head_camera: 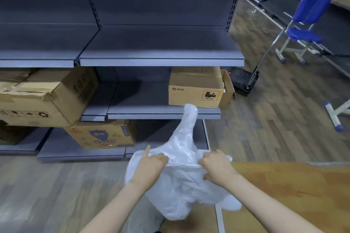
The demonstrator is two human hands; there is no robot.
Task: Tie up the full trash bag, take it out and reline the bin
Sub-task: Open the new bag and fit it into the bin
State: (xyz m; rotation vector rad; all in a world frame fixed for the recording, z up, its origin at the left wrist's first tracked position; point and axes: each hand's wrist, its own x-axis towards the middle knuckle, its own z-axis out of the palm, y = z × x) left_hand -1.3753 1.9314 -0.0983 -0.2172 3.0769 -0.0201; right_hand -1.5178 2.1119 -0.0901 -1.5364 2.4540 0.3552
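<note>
The shelving unit point(161, 60), grey and steel, fills the upper left of the view, and everything here is placed from it. On its middle shelf stands a brown carton marked PICO point(195, 89); other cartons sit on the shelves to the left. To the right of the shelving, across the wood floor, is a blue chair point(306, 22).

In front of the shelving's right end, over the floor and the near corner of a wooden bench point(284, 185), hangs the white trash bag point(181, 191). Its body bulges downward below the hands. Its gathered neck point(186, 125) rises as a long twisted tail, so the long axis runs from the hands up and away toward the PICO carton.

The left hand point(151, 164) grips the plastic on the side of the neck farther from the bench, fingers curled into the film and the forefinger stretched out toward the shelving. The right hand point(216, 162) pinches the film on the bench side, fingers bunched. The neck rises from between them, about equally near to both. I judge either hand could take the tail to knot it. No bin is in view.
</note>
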